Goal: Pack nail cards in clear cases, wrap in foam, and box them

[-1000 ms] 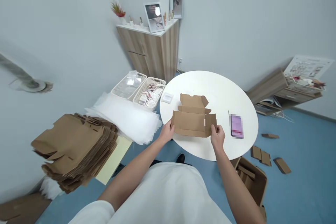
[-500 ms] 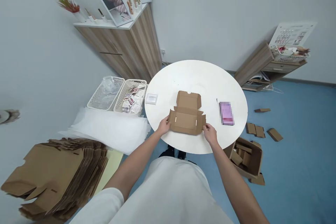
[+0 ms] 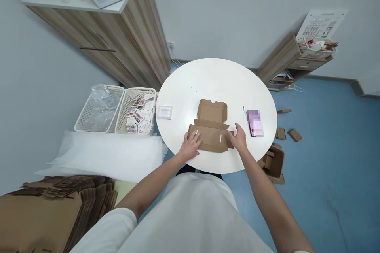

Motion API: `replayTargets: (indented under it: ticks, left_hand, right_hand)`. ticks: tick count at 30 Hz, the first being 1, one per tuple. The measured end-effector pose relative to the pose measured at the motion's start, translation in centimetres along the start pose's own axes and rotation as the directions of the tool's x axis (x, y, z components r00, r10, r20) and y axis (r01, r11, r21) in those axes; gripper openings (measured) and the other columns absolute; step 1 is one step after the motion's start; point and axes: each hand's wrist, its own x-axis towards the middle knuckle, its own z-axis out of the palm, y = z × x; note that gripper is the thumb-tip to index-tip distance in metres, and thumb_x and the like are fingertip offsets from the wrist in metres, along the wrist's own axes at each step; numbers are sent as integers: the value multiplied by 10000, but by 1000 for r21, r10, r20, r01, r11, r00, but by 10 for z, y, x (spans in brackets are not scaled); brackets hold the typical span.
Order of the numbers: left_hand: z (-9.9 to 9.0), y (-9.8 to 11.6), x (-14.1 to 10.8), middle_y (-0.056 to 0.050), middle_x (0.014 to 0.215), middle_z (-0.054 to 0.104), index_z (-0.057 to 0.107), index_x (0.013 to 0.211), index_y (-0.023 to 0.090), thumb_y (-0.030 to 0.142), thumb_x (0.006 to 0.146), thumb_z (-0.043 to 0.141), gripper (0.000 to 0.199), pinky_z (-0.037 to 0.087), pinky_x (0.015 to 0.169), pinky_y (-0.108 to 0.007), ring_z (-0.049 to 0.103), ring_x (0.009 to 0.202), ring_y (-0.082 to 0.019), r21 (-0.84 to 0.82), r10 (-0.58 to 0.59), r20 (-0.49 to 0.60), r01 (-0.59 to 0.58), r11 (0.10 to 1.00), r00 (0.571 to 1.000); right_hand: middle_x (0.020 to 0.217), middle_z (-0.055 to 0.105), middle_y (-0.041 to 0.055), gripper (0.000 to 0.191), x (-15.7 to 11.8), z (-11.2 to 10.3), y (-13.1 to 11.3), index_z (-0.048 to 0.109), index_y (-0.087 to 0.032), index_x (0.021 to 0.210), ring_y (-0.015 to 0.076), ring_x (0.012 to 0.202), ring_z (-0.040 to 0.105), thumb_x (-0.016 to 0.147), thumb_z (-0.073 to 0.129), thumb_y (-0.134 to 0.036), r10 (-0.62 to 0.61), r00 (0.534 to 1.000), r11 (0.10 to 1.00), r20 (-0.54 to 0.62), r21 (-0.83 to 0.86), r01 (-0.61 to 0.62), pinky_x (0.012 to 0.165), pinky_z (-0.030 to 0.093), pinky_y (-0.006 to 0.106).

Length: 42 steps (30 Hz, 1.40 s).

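An unfolded brown cardboard box lies on the white round table, its lid panel pointing away from me. My left hand rests on the left end of the box with fingers spread. At the right end, my right hand touches the side flap, thumb and fingers apart. A small clear case sits near the table's left edge. To the right of the box lies a phone with a blurred purple screen.
Left of the table stand two white baskets, one holding plastic bags, the other small packets. White sheets and stacked flat cardboard lie nearer. A carton and loose box pieces are on the floor right.
My left hand has let go of the left flap and moved onto the box. The fingers of my right hand have opened at the right flap. The view has shifted.
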Motion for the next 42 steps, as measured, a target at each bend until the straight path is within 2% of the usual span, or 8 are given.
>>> replayTargets:
  ticks: [6,14,26,30,35,38,40,42]
  left_hand:
    - [10,5,6,-123,1392,271,359,1263,239,217,620,666,713,62,1012,-539,152,1300,-290,81,-50,63,44,996,997]
    - [2,13,34,-160,1441,-24,13,1377,157,466,439,749,1232,131,1012,-512,-89,1310,-310,182,-286,141,259,949,948]
    - [-6,5,67,-135,1445,30,25,1381,126,599,389,697,1288,-33,1001,-575,-222,1266,-342,278,-259,190,201,939,947]
    - [-4,3,69,-137,1437,110,71,1380,128,602,381,699,1272,-58,996,-579,-207,1269,-352,266,-234,202,176,948,951]
    - [-8,7,67,-159,1428,130,112,1376,120,578,347,725,1282,-74,997,-565,-186,1276,-353,215,-212,157,176,961,965]
    - [-10,8,59,-147,1443,48,109,1377,161,607,369,703,1252,-43,1004,-554,-156,1282,-363,115,-242,55,235,965,969]
    - [-7,7,47,-144,1445,-19,73,1378,179,637,448,653,1188,12,1005,-555,-109,1291,-369,-5,-391,-56,392,920,919]
    - [2,3,28,-157,1442,-17,20,1377,178,635,571,576,1081,101,1003,-545,-18,1305,-358,-179,-610,-116,588,789,784]
  right_hand:
    - [1219,494,85,471,55,1,-16,411,-207,1234,184,1033,512,786,427,-353,-90,960,987,265,156,49,849,414,334]
    - [1079,614,38,369,92,12,-14,554,-197,1117,160,947,566,776,417,-226,-111,962,990,248,111,86,876,415,311]
    - [1209,535,44,406,82,-5,-10,518,-192,1172,185,1124,472,836,301,-261,-279,838,953,470,26,303,940,361,332]
    - [1332,390,112,533,57,-6,-17,382,-168,1281,281,1232,323,820,334,-432,-334,883,875,328,-240,420,998,218,472]
    - [1423,180,147,1032,17,9,-22,119,-104,1370,306,1317,43,589,548,-624,-553,656,560,514,-354,749,1037,20,497]
    - [1415,192,158,1062,10,19,-21,54,-101,1374,308,1316,38,587,549,-617,-480,694,564,536,-417,712,1017,7,534]
    - [1415,192,156,1052,11,22,-20,30,-113,1375,305,1313,61,599,535,-614,-449,716,584,534,-432,688,1006,9,550]
    - [1417,191,150,1044,14,24,-18,16,-124,1375,297,1312,76,606,533,-605,-444,714,587,541,-427,688,1004,12,550]
